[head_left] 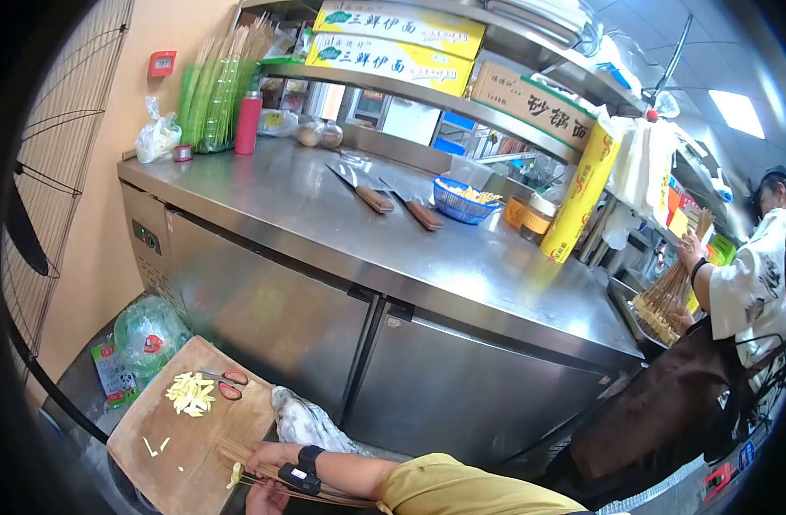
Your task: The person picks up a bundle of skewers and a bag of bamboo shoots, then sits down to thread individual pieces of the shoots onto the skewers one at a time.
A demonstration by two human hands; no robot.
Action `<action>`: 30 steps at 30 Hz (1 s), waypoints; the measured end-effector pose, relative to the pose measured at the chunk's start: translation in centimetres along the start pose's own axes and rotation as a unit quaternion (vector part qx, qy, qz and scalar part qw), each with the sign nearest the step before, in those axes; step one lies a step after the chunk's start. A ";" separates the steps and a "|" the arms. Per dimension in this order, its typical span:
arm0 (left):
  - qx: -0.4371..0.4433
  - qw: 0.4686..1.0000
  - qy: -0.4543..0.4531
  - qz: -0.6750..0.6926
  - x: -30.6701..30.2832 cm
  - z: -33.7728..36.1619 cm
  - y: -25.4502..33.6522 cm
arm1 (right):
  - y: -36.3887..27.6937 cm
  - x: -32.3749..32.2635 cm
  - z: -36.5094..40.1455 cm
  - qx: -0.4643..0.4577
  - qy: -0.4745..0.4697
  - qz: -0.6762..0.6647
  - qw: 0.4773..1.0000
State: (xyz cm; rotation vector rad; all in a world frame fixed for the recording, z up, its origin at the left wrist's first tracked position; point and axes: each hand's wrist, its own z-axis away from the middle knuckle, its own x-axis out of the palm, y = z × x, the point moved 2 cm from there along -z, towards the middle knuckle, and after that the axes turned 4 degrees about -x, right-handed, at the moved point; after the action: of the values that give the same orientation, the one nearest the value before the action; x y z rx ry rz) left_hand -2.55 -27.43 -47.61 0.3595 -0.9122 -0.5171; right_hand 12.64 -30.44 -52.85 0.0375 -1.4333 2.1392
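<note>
Low at the front, my right hand (271,457), with a black strap and small box at the wrist, is closed around a bundle of thin bamboo skewers (234,448). Just below it my left hand (267,498) has its fingers pinched together, fingertips right at a pale yellow food piece (235,475) by the skewers. Both hands are over the near right corner of a wooden cutting board (153,421). Farther up the board lies a pile of cut pale yellow pieces (190,394), with red-handled scissors (230,385) beside it. A few scraps (156,445) lie nearer me.
A steel counter (324,223) stands ahead, bearing two wooden-handled knives (371,199), a blue basket (464,206) of food and a red bottle (247,124). A whitish cloth-like bundle (311,421) is beside the board. At right, a co-worker (736,292) holds many skewers over a metal tray.
</note>
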 end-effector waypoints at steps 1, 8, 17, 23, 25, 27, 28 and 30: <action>0.006 1.000 -0.014 -0.007 -0.6 -0.1 -0.2 | 0.0 0.1 -0.2 -0.009 -0.003 0.009 1.000; 0.024 0.979 -0.149 0.139 -5.2 -4.6 -1.4 | -3.8 4.6 -0.3 -0.036 0.037 0.069 0.996; 0.112 0.974 -0.117 0.159 -6.5 -5.7 -0.3 | -6.2 13.0 -1.3 -0.195 0.105 0.472 0.853; 0.116 0.947 -0.114 0.276 -3.1 -0.9 2.5 | -8.6 12.2 2.0 -0.314 0.075 0.472 0.820; 0.121 0.942 -0.157 0.271 -5.3 -2.3 2.1 | -9.9 9.2 3.6 -0.330 0.123 0.535 0.768; 0.129 0.943 -0.121 0.281 -6.3 -2.9 2.5 | -12.6 6.3 6.4 -0.345 0.175 0.616 0.686; 0.131 0.944 -0.104 0.285 -6.5 -3.1 2.7 | -13.5 4.7 7.7 -0.351 0.205 0.670 0.621; 0.146 0.949 -0.074 0.270 -6.5 -2.9 3.1 | -13.2 0.4 9.3 -0.245 0.233 0.727 0.597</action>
State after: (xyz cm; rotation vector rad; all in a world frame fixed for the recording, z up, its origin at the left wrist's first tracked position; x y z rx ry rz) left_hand -2.60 -20.95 -51.98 0.3221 -1.1854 0.0998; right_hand 15.79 -34.61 -37.57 -2.4640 -1.7856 2.1409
